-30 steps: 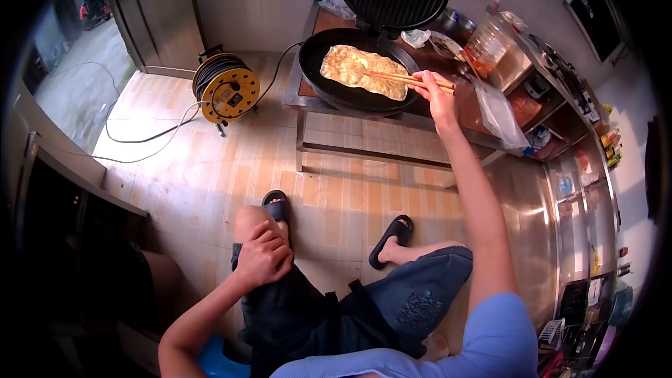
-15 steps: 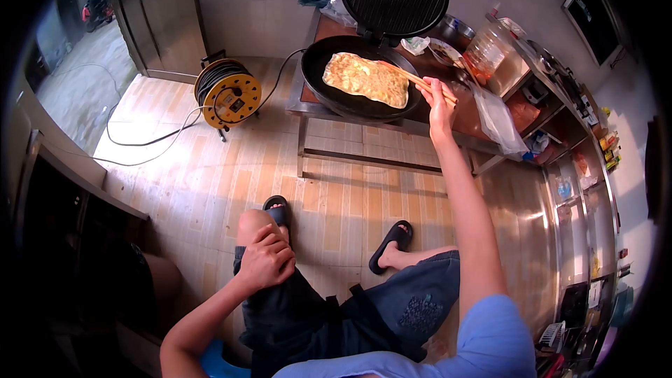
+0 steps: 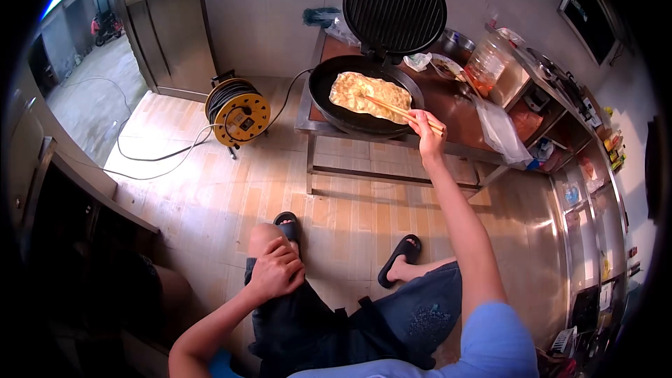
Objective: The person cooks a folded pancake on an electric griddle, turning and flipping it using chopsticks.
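Golden flatbread (image 3: 378,96) lies flat in a black griddle pan (image 3: 320,84), whose ribbed lid (image 3: 395,10) stands raised behind it. The pan sits on a brown-topped table (image 3: 451,102) ahead of a seated person. Their right hand (image 3: 430,134) is closed around the upper ends of 2 wooden chopsticks (image 3: 393,108), which slant down over the bread, tips near its middle; whether they press or merely rest there, I cannot tell. Their left hand (image 3: 278,271) lies relaxed over the left knee (image 3: 264,236), fingers bent, with nothing visible in it. The step in hand looks like tending the bread as it cooks. Shifting it would call for a light, steady hold and tips worked under an edge, since so thin a sheet could sag or tear. Left of the table, 1 yellow cable reel (image 3: 245,120) stands on the tiled floor (image 3: 336,238).
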Tool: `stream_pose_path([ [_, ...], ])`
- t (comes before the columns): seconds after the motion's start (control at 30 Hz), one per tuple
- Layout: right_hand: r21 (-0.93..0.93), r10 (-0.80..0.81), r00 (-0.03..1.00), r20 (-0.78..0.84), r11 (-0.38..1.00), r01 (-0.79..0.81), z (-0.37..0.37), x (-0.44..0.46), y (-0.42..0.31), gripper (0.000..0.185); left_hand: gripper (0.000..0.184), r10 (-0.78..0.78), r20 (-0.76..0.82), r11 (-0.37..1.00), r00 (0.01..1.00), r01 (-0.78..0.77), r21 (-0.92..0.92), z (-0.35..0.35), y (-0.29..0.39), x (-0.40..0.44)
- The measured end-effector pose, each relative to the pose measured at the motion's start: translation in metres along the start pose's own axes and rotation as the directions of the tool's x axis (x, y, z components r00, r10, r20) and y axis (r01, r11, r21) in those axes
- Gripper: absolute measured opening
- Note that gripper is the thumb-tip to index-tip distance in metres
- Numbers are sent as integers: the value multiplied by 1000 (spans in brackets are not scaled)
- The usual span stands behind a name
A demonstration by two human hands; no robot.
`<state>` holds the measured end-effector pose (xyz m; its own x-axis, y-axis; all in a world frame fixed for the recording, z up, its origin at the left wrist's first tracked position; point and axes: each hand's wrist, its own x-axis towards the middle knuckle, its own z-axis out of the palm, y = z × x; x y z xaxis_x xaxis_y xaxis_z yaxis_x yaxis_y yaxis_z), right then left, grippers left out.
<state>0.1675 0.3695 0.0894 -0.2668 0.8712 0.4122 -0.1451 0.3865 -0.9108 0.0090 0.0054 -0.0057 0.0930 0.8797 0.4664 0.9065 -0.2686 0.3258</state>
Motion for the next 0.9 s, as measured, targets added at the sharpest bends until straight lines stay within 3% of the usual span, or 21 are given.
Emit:
stream_pose_path([
  [0.13, 77, -45, 999, 1, 996, 45, -1, -11, -18, 29, 12, -23, 60, 999, 998, 21, 25, 0, 1, -2],
  [0.2, 16, 28, 994, 106, 999, -30, -1, -19, -11, 28, 12, -19, 54, 1000, 998, 18, 14, 2, 3, -2],
  [0.37, 53, -75, 997, -30, 996, 76, -5, -24, -28, 29, 13, -5, 89, 999, 996, 2, 38, -3, 5, 0],
  [0.5, 45, 15, 1000, 9, 999, -15, -12, -31, -12, 30, 13, -12, 91, 999, 996, 8, 34, 1, 8, -1],
  [0.6, 96, -95, 995, 1, 991, 95, 14, -30, -31, 29, 13, 10, 88, 1000, 996, -12, 25, 2, 9, 4],
  [0.7, 145, -50, 996, 70, 989, 39, 47, -20, -29, 27, 14, 40, 94, 999, 995, -42, 17, 6, 12, 9],
  [0.8, 34, -59, 975, 214, 998, 53, 63, -12, -14, 27, 14, 45, 93, 999, 995, -47, 20, 5, 17, 10],
  [0.9, 131, -26, 991, 130, 991, 9, 64, -13, -18, 27, 15, 35, 75, 999, 997, -36, 18, 4, 16, 9],
])
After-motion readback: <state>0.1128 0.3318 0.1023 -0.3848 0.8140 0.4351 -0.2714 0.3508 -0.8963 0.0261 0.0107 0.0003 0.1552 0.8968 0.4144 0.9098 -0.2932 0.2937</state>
